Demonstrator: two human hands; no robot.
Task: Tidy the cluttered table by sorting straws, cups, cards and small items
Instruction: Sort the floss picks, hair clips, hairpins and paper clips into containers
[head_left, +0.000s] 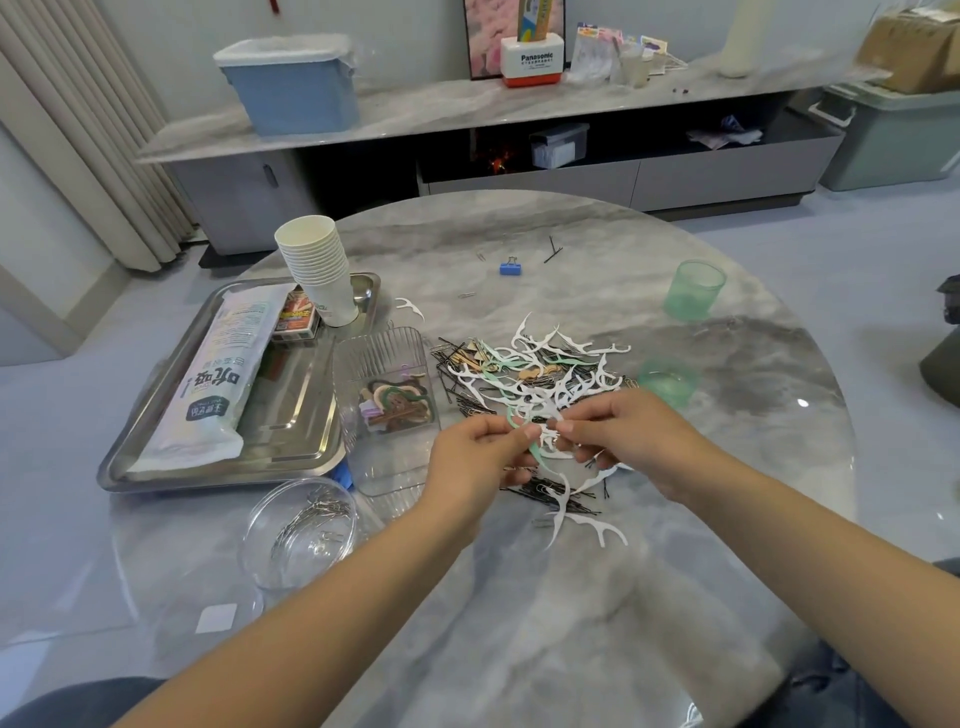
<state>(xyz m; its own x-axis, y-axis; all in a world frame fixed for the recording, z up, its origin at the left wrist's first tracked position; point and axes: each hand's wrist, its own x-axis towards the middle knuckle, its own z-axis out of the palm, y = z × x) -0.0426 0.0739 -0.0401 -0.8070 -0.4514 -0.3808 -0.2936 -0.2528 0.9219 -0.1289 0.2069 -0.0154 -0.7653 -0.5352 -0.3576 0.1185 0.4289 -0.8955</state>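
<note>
Head view shows the left hand (475, 452) with its grip pinched on a mint-green floss pick (527, 444), while the right hand (623, 434) pinches a white floss pick (553, 441) beside it, both just above the tangled pile (530, 374) at the worktop (597, 597) centre. To do this well, I'd tease each pick free slowly so the hooked ends don't drag black hairpins (545, 493) along. Picks are thin, glossy plastic with curved forks; pins are fine wire. At nine o'clock lies a steel tray (291, 415); at two o'clock, a translucent green cup (695, 291)
</note>
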